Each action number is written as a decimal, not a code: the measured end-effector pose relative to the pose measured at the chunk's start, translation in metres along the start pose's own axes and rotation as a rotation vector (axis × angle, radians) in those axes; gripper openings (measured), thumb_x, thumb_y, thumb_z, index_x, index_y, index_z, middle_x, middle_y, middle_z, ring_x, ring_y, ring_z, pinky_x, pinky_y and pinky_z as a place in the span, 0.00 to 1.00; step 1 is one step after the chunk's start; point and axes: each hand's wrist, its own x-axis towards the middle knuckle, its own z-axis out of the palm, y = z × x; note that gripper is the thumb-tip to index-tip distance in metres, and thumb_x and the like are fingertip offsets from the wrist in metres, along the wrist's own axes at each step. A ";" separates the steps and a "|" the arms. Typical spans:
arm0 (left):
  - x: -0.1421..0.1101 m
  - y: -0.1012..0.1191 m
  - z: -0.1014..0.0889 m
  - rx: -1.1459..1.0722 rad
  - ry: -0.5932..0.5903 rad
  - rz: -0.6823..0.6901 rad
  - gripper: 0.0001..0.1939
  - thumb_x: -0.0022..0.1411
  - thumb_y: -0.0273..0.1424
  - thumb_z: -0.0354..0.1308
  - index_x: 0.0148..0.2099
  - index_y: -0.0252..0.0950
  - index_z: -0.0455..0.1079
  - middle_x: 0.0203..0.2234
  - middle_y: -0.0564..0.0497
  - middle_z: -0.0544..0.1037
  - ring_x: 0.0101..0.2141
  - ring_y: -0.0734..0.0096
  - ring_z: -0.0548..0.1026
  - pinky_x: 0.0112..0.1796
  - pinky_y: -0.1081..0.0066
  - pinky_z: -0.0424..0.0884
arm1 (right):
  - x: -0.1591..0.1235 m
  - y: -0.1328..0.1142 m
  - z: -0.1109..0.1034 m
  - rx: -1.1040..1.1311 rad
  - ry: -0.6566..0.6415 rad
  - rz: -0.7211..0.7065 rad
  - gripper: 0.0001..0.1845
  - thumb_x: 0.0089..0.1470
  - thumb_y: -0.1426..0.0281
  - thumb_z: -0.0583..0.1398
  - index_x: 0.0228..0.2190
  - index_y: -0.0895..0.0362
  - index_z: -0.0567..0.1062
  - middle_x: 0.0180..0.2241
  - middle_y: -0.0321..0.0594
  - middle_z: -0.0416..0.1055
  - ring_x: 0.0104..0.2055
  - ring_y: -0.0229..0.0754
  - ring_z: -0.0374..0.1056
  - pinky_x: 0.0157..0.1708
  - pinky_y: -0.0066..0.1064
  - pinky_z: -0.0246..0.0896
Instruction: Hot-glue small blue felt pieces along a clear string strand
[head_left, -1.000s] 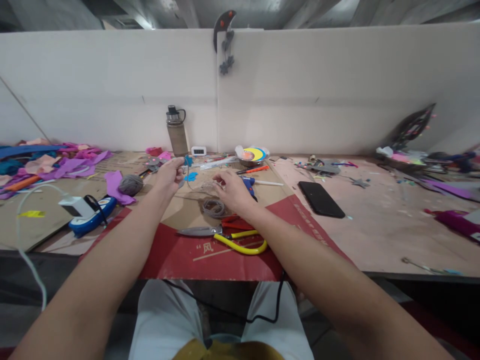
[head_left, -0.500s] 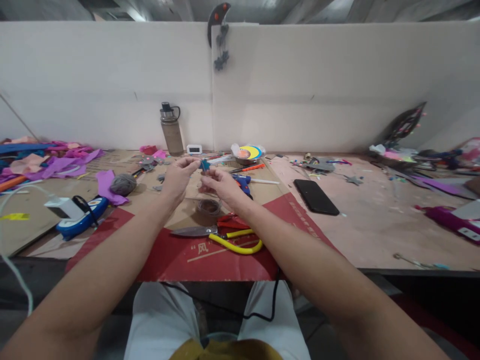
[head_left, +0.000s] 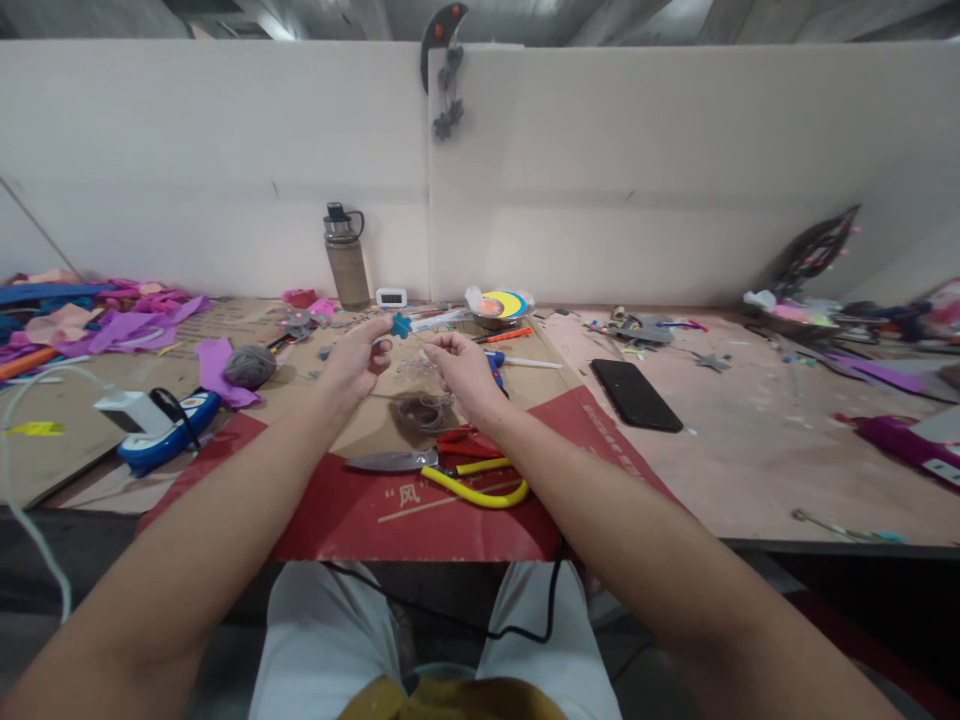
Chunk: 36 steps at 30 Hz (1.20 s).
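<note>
My left hand (head_left: 354, 360) pinches a small blue star-shaped piece (head_left: 400, 324) above the cardboard sheet. A short way to its right, my right hand (head_left: 463, 368) has its fingers curled together, pinching something thin that I cannot make out. Below the hands lies a coil of thin grey wire (head_left: 424, 411). Nearer to me, scissors with yellow handles (head_left: 450, 475) rest on the red cardboard (head_left: 337, 510). A blue glue gun (head_left: 495, 366) is partly hidden behind my right hand.
A black phone (head_left: 636, 394) lies to the right. A water bottle (head_left: 346, 257) and small white clock (head_left: 391, 297) stand by the white partition. Purple felt scraps (head_left: 120, 325), a grey yarn ball (head_left: 249, 366) and a blue-white device (head_left: 161, 430) sit on the left. Craft clutter covers the far right.
My right hand rose from the wire coil to meet the left at the blue piece; now the hands have drawn slightly apart, the left still pinching the piece.
</note>
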 end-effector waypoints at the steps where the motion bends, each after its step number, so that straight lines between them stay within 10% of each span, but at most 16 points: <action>1: 0.000 0.000 0.001 -0.004 0.017 -0.022 0.06 0.49 0.21 0.60 0.28 0.32 0.64 0.18 0.59 0.66 0.14 0.87 0.61 0.11 0.86 0.49 | 0.000 0.000 0.000 0.008 0.022 -0.015 0.08 0.47 0.64 0.59 0.27 0.56 0.68 0.19 0.26 0.56 0.20 0.30 0.49 0.21 0.24 0.47; 8: -0.004 0.003 0.003 -0.002 0.075 -0.119 0.07 0.52 0.20 0.58 0.26 0.32 0.62 0.16 0.58 0.66 0.12 0.88 0.59 0.10 0.87 0.48 | 0.001 0.001 -0.002 -0.058 0.052 -0.090 0.08 0.47 0.64 0.59 0.23 0.56 0.68 0.20 0.28 0.58 0.23 0.32 0.53 0.26 0.26 0.51; 20: -0.001 0.001 -0.004 0.210 0.050 0.119 0.09 0.47 0.31 0.66 0.30 0.34 0.70 0.23 0.55 0.72 0.20 0.83 0.70 0.14 0.85 0.53 | -0.015 -0.006 0.000 -0.603 -0.129 -0.472 0.09 0.57 0.69 0.53 0.31 0.56 0.72 0.29 0.37 0.70 0.32 0.37 0.62 0.35 0.29 0.54; 36: 0.000 -0.006 0.000 0.046 -0.130 0.091 0.04 0.57 0.19 0.58 0.30 0.28 0.72 0.26 0.48 0.78 0.27 0.75 0.78 0.32 0.78 0.76 | -0.014 -0.003 -0.003 -0.733 -0.123 -0.507 0.10 0.56 0.71 0.52 0.30 0.56 0.73 0.30 0.37 0.73 0.32 0.38 0.64 0.34 0.29 0.54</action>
